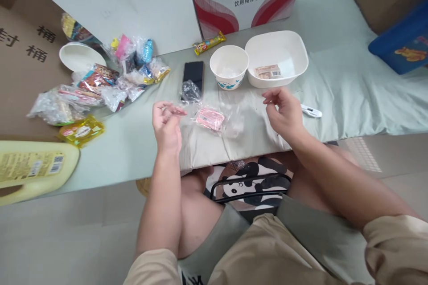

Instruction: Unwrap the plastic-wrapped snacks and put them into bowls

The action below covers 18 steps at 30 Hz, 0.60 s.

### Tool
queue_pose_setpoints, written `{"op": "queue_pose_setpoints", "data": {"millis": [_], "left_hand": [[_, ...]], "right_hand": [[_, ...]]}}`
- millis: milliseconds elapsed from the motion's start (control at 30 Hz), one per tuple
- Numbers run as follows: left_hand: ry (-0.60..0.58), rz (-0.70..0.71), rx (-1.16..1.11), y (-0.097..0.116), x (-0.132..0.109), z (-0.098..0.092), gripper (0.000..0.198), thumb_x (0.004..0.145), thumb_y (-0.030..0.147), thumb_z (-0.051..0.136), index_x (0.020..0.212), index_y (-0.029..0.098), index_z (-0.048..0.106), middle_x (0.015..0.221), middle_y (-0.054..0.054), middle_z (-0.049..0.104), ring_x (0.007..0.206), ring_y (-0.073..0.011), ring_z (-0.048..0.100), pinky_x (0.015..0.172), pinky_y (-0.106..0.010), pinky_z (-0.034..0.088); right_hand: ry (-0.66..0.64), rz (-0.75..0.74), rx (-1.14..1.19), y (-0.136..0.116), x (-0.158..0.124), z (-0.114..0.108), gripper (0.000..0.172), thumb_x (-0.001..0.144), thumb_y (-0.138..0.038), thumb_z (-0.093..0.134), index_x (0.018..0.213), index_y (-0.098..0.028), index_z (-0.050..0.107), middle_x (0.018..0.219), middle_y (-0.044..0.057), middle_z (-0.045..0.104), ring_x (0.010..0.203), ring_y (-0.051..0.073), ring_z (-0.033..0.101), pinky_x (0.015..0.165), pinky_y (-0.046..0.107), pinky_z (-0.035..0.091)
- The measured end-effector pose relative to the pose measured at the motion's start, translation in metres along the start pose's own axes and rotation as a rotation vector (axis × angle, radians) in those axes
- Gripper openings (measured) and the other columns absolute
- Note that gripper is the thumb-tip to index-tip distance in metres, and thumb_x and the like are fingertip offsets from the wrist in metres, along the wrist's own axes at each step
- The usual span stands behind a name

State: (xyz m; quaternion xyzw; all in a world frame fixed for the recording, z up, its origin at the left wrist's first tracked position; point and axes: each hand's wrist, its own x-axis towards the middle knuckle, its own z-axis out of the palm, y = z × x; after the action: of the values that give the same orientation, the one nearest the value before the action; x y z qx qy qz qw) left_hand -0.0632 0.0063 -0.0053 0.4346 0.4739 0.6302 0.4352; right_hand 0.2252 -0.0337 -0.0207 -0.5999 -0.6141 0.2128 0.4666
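My left hand [167,125] hovers at the table's front edge, thumb pressed near the bent fingers. What is between them, if anything, is too small to make out. Just right of it a pink item in a clear wrapper [210,118] lies on the cloth. My right hand [284,112] is held in front of the white oblong bowl [277,46], fingers loosely curled and the thumb apart, with nothing visible in it. Inside that bowl is a small brownish packet [268,72]. Beside the bowl stands a paper cup [229,66] with clear plastic inside.
Crumpled clear plastic [191,92] partly covers a black phone [193,73]. Several wrapped packets [96,81] pile up at left, near a tilted white bowl [82,56]. A yellow snack stick [210,43], a white digital thermometer [311,111], cartons [247,0] and a yellow bottle [36,167] surround the area.
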Motion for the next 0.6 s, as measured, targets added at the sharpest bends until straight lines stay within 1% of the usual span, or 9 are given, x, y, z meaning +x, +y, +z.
{"op": "queue_pose_setpoints", "data": {"millis": [100,167,233,267,333,367,467,533,600], "left_hand": [[-0.213,-0.074,-0.035,0.008,-0.003,-0.004,0.014,0.051,0.014,0.067,0.059,0.020,0.058,0.059,0.000,0.054,0.065,-0.0152,0.056,0.075,-0.032,0.052],[-0.379,-0.124,-0.097,0.013,-0.006,-0.006,0.014,0.049,0.018,0.065,0.048,0.019,0.051,0.049,-0.002,0.047,0.060,-0.0165,0.053,0.071,-0.034,0.051],[-0.474,-0.161,-0.168,0.018,-0.009,-0.007,0.025,0.050,0.023,0.067,0.042,0.019,0.043,0.042,-0.001,0.036,0.058,-0.0183,0.052,0.070,-0.037,0.051],[-0.481,-0.172,-0.195,0.020,-0.009,-0.007,0.032,0.051,0.025,0.068,0.040,0.020,0.038,0.041,-0.001,0.030,0.058,-0.0189,0.052,0.071,-0.038,0.051],[-0.411,-0.182,-0.236,0.025,-0.009,-0.008,0.044,0.055,0.029,0.070,0.041,0.019,0.029,0.042,0.000,0.022,0.059,-0.0188,0.051,0.075,-0.040,0.052],[-0.351,-0.186,-0.247,0.026,-0.008,-0.009,0.047,0.058,0.032,0.069,0.043,0.019,0.027,0.044,0.001,0.020,0.058,-0.0179,0.049,0.076,-0.040,0.053],[-0.122,-0.231,-0.179,0.026,-0.001,-0.010,0.045,0.071,0.045,0.062,0.050,0.021,0.030,0.053,0.000,0.029,0.062,-0.0170,0.048,0.078,-0.038,0.053],[0.074,-0.257,0.031,0.022,0.003,-0.011,0.037,0.076,0.049,0.060,0.059,0.022,0.040,0.064,-0.001,0.042,0.069,-0.0176,0.051,0.078,-0.035,0.053],[0.216,-0.247,0.377,0.016,0.005,-0.014,0.030,0.075,0.049,0.067,0.073,0.023,0.051,0.083,-0.002,0.052,0.081,-0.0186,0.056,0.084,-0.034,0.052]], "right_hand": [[-0.200,-0.187,-0.020,-0.004,-0.003,0.009,0.040,0.087,-0.032,0.057,0.125,-0.022,0.057,0.135,0.015,0.065,0.125,0.032,0.061,0.099,0.049,0.052],[-0.371,-0.296,-0.036,-0.009,-0.006,0.022,0.062,0.085,-0.045,0.066,0.139,-0.020,0.051,0.143,0.018,0.059,0.133,0.036,0.054,0.107,0.054,0.047],[-0.466,-0.335,-0.071,-0.014,-0.010,0.033,0.066,0.085,-0.043,0.067,0.143,-0.018,0.049,0.125,0.015,0.069,0.120,0.034,0.060,0.106,0.054,0.045],[-0.484,-0.349,-0.090,-0.016,-0.013,0.036,0.056,0.088,-0.038,0.064,0.140,-0.018,0.052,0.109,0.012,0.072,0.109,0.030,0.063,0.102,0.051,0.046],[-0.474,-0.430,-0.133,-0.021,-0.020,0.036,0.030,0.094,-0.026,0.053,0.121,-0.020,0.063,0.084,0.006,0.068,0.091,0.024,0.062,0.091,0.041,0.047],[-0.452,-0.496,-0.157,-0.024,-0.025,0.035,0.022,0.096,-0.023,0.049,0.109,-0.020,0.067,0.082,0.006,0.067,0.088,0.023,0.061,0.087,0.038,0.046],[-0.490,-0.704,-0.186,-0.034,-0.042,0.026,0.025,0.097,-0.020,0.045,0.089,-0.020,0.068,0.099,0.010,0.071,0.093,0.022,0.062,0.082,0.035,0.044],[-0.689,-0.737,-0.186,-0.039,-0.052,0.022,0.027,0.098,-0.020,0.044,0.103,-0.019,0.070,0.098,0.009,0.073,0.083,0.020,0.063,0.075,0.033,0.043],[-0.889,-0.658,-0.236,-0.042,-0.057,0.021,0.037,0.101,-0.024,0.042,0.128,-0.018,0.066,0.080,0.005,0.072,0.065,0.018,0.059,0.063,0.031,0.039]]}}
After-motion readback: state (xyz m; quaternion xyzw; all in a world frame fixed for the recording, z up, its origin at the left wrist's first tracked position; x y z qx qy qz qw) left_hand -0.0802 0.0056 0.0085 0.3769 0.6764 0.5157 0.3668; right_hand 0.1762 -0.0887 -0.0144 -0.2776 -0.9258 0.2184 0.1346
